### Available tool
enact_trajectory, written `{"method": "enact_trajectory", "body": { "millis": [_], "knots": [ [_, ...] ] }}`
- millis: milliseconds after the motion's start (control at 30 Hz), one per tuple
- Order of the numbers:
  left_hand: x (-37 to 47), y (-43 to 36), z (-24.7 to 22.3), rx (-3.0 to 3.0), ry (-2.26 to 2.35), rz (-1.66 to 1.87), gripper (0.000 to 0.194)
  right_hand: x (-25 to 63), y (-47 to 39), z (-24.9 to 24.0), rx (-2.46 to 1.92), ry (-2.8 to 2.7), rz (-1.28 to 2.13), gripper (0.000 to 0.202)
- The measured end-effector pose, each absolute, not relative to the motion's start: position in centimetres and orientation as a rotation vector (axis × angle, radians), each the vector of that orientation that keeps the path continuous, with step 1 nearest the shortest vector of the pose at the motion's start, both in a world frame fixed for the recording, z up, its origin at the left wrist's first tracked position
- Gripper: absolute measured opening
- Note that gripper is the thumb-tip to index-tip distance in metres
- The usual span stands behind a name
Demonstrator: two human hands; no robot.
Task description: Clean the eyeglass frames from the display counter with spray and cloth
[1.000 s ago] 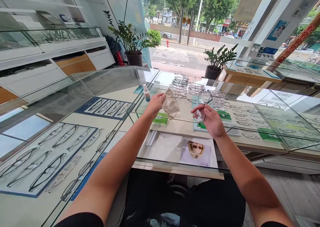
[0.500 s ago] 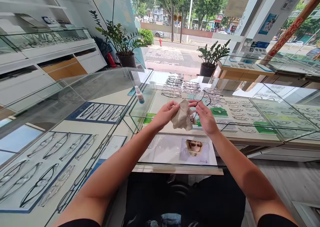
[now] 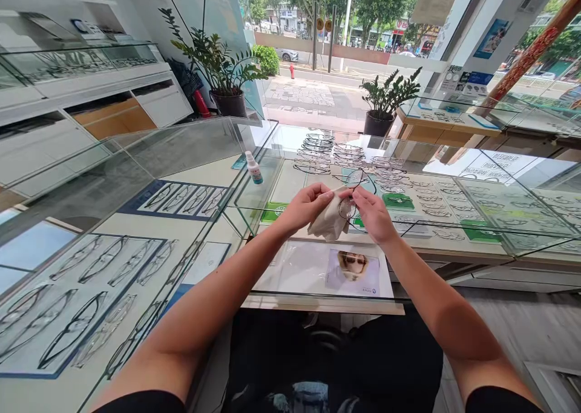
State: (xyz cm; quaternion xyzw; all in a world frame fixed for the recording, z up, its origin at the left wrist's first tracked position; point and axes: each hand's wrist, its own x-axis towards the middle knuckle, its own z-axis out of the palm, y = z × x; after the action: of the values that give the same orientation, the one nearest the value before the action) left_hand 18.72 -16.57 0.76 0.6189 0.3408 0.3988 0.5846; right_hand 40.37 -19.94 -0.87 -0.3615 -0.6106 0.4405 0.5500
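Above the front of the glass counter, my left hand [image 3: 308, 207] grips a beige cloth [image 3: 330, 221], which hangs down in folds. Just to the right, my right hand [image 3: 372, 213] pinches a pair of thin dark-rimmed glasses [image 3: 355, 175]. The cloth lies against the glasses between the two hands, and part of one lens is hidden behind cloth and fingers. A small white spray bottle [image 3: 254, 169] with a blue-green lower part stands on the glass, to the left and beyond my left hand.
Rows of glasses [image 3: 313, 152] lie in the counter ahead, with green cases [image 3: 398, 201] to the right. More frames on a blue-edged tray [image 3: 166, 241] lie at the left. A printed picture [image 3: 353, 271] is below my hands. Potted plants [image 3: 379, 122] stand by the window.
My left hand has moved slightly right and the cloth now reaches onto the glasses, closer to my right hand. The glasses have tilted a little. The view has shifted slightly.
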Motion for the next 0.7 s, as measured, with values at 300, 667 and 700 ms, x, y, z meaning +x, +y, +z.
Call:
{"method": "enact_trajectory", "body": {
  "millis": [300,667,700],
  "knots": [
    [18.2,-16.1,0.7,1.441,0.863,0.84,0.071,40.8,-19.6,-0.5,-0.852,-1.356,0.982,0.045],
    [18.2,-16.5,1.4,1.175,0.653,0.953,0.065,41.3,-19.0,-0.7,-0.846,-1.279,0.971,0.041],
    [18.3,-16.6,1.3,1.173,0.651,0.958,0.065,41.2,-19.0,-0.8,-0.847,-1.279,0.971,0.042]
  ]
}}
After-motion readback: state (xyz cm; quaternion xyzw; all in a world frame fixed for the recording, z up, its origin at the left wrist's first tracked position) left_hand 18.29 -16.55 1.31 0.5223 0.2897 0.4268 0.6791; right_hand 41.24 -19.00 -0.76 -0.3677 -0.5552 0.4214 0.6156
